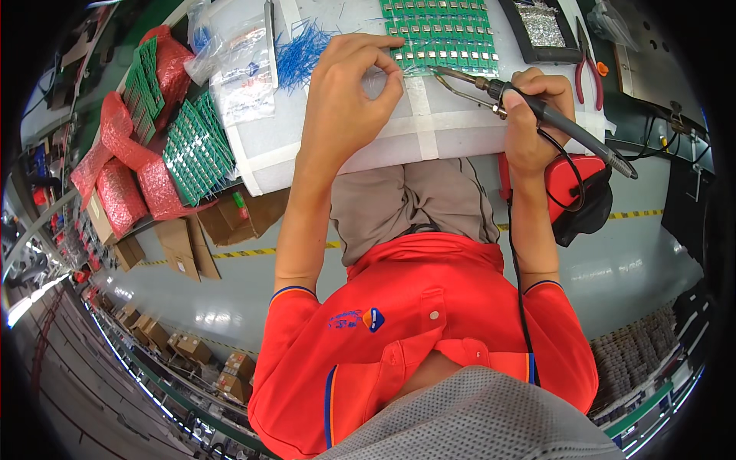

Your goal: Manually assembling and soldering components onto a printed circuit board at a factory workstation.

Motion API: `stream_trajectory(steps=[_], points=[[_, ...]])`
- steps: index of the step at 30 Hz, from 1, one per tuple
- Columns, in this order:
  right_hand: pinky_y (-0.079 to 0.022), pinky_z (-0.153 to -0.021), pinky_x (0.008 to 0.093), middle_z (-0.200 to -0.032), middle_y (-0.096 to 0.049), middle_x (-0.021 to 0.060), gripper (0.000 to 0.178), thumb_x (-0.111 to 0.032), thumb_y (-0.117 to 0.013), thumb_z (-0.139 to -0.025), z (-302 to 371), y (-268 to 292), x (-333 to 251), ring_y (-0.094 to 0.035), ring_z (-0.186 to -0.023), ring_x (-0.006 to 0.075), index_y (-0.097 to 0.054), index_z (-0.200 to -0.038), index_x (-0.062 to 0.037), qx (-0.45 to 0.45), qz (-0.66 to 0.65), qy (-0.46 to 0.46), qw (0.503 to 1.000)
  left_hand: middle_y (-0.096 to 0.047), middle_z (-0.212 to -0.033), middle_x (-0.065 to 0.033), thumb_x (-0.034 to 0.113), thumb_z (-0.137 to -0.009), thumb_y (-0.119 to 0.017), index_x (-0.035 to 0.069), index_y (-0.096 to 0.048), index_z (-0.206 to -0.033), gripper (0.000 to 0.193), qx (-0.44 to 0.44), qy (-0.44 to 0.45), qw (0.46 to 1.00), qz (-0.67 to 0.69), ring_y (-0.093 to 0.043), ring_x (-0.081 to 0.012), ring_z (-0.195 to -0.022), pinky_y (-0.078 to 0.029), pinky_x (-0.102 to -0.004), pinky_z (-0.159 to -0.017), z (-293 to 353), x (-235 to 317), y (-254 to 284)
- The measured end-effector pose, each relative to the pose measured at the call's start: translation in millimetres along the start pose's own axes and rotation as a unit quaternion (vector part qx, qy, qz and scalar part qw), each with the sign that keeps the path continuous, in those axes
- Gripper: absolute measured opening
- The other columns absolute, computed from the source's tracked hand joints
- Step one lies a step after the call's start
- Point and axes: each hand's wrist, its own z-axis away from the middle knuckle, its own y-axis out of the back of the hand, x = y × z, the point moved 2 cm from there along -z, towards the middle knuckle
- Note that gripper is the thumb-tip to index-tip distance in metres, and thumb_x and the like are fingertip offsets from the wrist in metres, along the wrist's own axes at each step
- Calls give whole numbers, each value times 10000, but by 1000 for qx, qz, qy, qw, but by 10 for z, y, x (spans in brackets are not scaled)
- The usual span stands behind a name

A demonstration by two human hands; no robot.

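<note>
A panel of small green circuit boards (441,34) lies at the far middle of a white padded work surface (368,149). My left hand (345,96) is at its near left edge, thumb and index finger pinched together; anything between the tips is too small to make out. In my right hand (537,115) is a soldering iron (586,139) with a thin metal tube along its shaft. The iron points left, its tip at the panel's near edge, close to my left fingertips. Loose blue wires (303,57) lie left of my left hand.
At the far right are a black-framed tray of metal shavings (546,31) and red-handled pliers (589,77). Clear plastic bags (245,73) lie on the left. Beyond them are more green board panels (198,149) and red bubble wrap (123,195). A black cable (515,253) runs down my right side.
</note>
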Motion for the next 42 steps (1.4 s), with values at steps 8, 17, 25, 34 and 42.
stream_trajectory(steps=[8, 17, 25, 34, 42], points=[[-367, -661, 271, -753, -475, 70, 202, 81, -562, -764, 13, 67, 28, -414, -686, 140, -461, -906, -21, 47, -23, 31, 998, -715, -1118, -100, 61, -778, -695, 26, -659, -786, 51, -3, -46, 998, 38, -609, -303, -1085, -480, -408, -926, -47, 117, 119], [-383, -629, 242, -785, -492, 75, 193, 89, -567, -774, 15, 34, 22, -435, -694, 123, -471, -904, -17, 45, -16, -10, 999, -699, -1109, -101, 60, -787, -690, 11, -665, -770, 57, -12, -54, 998, -4, -589, -321, -1072, -458, -421, -939, -74, 78, -18], [-384, -619, 231, -796, -498, 77, 177, 83, -574, -803, 3, 4, 19, -434, -697, 109, -471, -907, -17, 31, -18, -11, 999, -701, -1098, -99, 64, -782, -690, 13, -667, -770, 57, -5, -47, 999, -13, -593, -317, -1060, -466, -414, -937, -68, 96, -29], [-356, -584, 222, -763, -487, 51, 191, 87, -582, -812, -17, -22, 2, -408, -663, 85, -461, -907, -27, -2, 20, -4, 1000, -701, -1098, -104, 65, -778, -691, 4, -666, -769, 67, -11, -49, 999, -18, -592, -324, -1063, -472, -417, -935, -86, 83, -33], [-357, -621, 247, -753, -484, 55, 184, 69, -590, -803, 7, 65, 28, -416, -684, 106, -465, -902, -24, 29, -15, 29, 999, -702, -1091, -107, 47, -774, -691, 1, -664, -770, 53, -4, -52, 999, -10, -594, -326, -1054, -475, -416, -925, -86, 98, -31]])
